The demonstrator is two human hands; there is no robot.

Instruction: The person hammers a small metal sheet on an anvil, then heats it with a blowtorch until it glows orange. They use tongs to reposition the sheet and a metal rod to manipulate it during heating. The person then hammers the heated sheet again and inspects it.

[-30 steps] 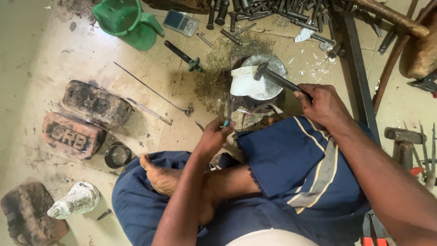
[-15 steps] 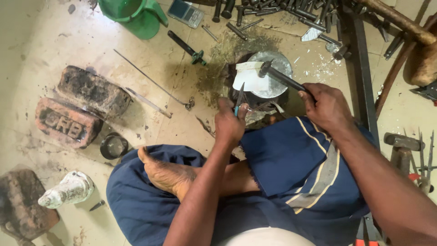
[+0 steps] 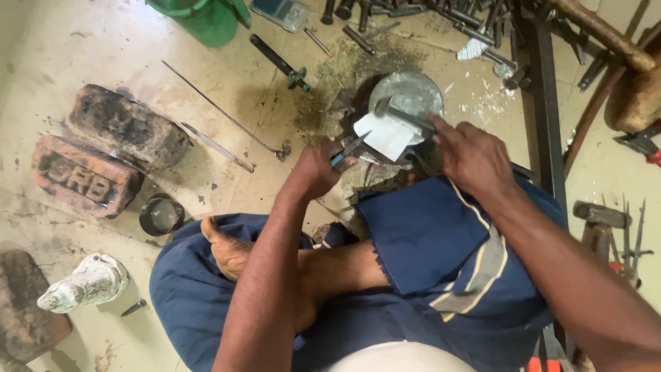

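Left hand point(image 3: 318, 169) grips a blue-handled tool point(image 3: 348, 150) beside white paper point(image 3: 385, 134) on the round metal block point(image 3: 407, 96), right hand point(image 3: 475, 155) closed on a small hammer point(image 3: 403, 116) above it; paper uncut, work apparently early.

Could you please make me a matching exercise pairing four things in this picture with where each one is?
Things:
1. hammer
2. small tool
3. bricks
4. green bucket

Places:
A. top edge of the picture
B. in the left hand
C. in the right hand
D. on the floor at the left

Pairs: 1-C, 2-B, 3-D, 4-A
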